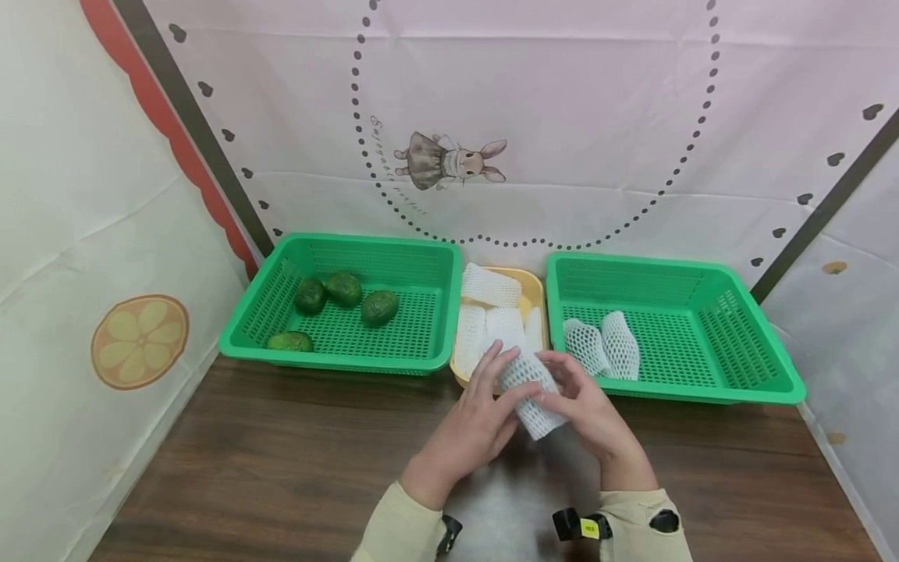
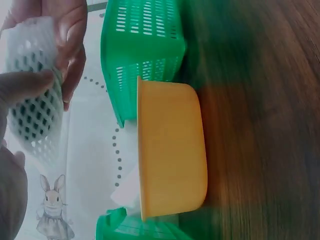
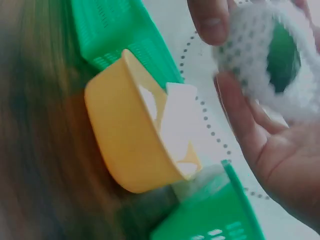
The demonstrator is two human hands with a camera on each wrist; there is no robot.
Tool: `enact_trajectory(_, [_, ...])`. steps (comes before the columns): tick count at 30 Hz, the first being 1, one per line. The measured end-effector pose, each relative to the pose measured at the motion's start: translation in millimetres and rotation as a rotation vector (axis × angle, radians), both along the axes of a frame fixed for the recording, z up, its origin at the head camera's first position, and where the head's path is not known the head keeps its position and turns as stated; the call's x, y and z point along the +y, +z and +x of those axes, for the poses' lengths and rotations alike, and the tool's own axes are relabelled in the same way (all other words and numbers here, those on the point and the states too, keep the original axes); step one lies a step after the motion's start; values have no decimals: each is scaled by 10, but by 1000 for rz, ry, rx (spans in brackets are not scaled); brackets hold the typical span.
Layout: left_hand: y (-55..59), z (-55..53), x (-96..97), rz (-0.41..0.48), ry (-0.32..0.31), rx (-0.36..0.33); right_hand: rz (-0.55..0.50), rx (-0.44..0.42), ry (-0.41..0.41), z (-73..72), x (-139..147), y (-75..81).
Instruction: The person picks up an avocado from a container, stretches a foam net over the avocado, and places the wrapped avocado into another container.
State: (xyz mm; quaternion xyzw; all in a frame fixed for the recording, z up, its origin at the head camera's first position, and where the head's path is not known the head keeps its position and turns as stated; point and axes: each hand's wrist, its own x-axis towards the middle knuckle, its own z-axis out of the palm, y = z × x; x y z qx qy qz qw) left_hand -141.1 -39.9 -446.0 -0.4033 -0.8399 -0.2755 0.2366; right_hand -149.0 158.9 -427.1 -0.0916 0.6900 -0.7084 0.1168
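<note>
Wood-grain tabletop (image 1: 281, 460): left hand (image 1: 479, 415) and right hand (image 1: 590, 410) are pinching a white net sleeve (image 1: 540, 420) around an avocado (image 3: 283, 59), yellow bin (image 2: 172, 150) sitting between two green baskets (image 1: 344, 364).

The left hand (image 1: 477, 414) and right hand (image 1: 593, 414) face each other, fingers (image 1: 483, 371) bent inward.

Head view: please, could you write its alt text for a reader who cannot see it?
A left hand and a right hand hold a white net by a yellow tub of spare nets. On its left, a green basket holds four avocados; on its right, another green basket holds two netted pieces.
</note>
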Motion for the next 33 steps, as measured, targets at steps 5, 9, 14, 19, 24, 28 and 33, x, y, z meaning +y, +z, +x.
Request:
enact_trajectory(5, [-10, -15, -117, 70, 86, 2, 155, -16, -380, -105, 312, 190])
enact_trajectory(9, [-18, -45, -344, 158, 179, -29, 415, -49, -553, -301, 779, 254])
enact_trajectory(14, [-13, -46, -607, 238, 246, -80, 691, -100, -564, -489, 1223, 138])
enact_trajectory(19, [-3, -36, -737, 260, 261, -113, 875, -125, -465, -571, 1356, -29])
enact_trajectory(24, [2, -33, -779, 259, 254, -115, 1022, -134, -434, -632, 1326, -131])
enact_trajectory(28, [2, -21, -790, 247, 266, -117, 1098, -157, -424, -637, 1308, -143])
enact_trajectory(33, [7, -3, -797, 229, 295, -133, 1170, -186, -344, -614, 1283, -122])
